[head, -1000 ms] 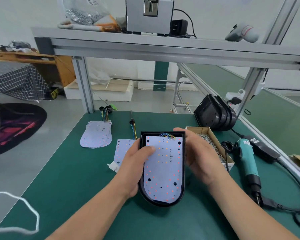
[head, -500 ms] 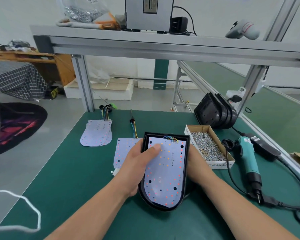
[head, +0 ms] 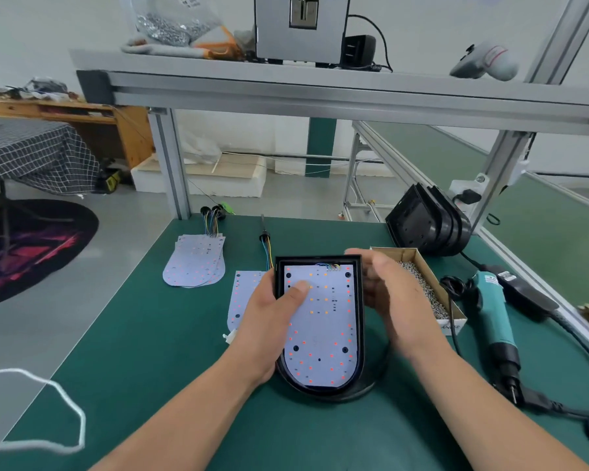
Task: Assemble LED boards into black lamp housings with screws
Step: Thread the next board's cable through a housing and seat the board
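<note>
Housing (head: 360,334) gripped by left hand (head: 269,321), thumb on LED board (head: 323,328); right hand (head: 388,294) loose alongside.

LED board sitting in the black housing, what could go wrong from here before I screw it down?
1. The coloured wires at the top edge of the LED board could get pinched against the rim of the black housing.
2. Only the thumb of the left hand presses the board, so it may shift off its screw holes.
3. The open screw box sits right beside the right hand; a knock could spill it.
</note>
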